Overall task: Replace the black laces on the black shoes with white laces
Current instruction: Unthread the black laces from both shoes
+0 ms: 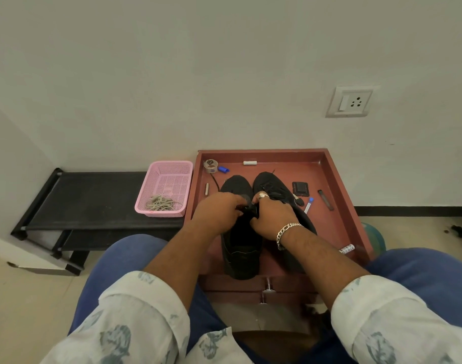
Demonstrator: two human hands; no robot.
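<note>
Gripping left shoe (240,248) laces | pink basket (169,179) holds white laces (160,203)

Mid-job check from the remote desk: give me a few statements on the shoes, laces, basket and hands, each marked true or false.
1. Both hands work at the left shoe. True: the left hand and right hand meet over its lacing.
2. The white laces are already threaded in a shoe. False: they lie bundled in the pink basket.
3. The basket sits on the red tray with the shoes. False: it rests on the black rack beside the tray.
4. The right shoe stands on the tray next to the left one. True.
5. The right hand is bare of jewellery. False: it wears a ring and a chain bracelet.
</note>
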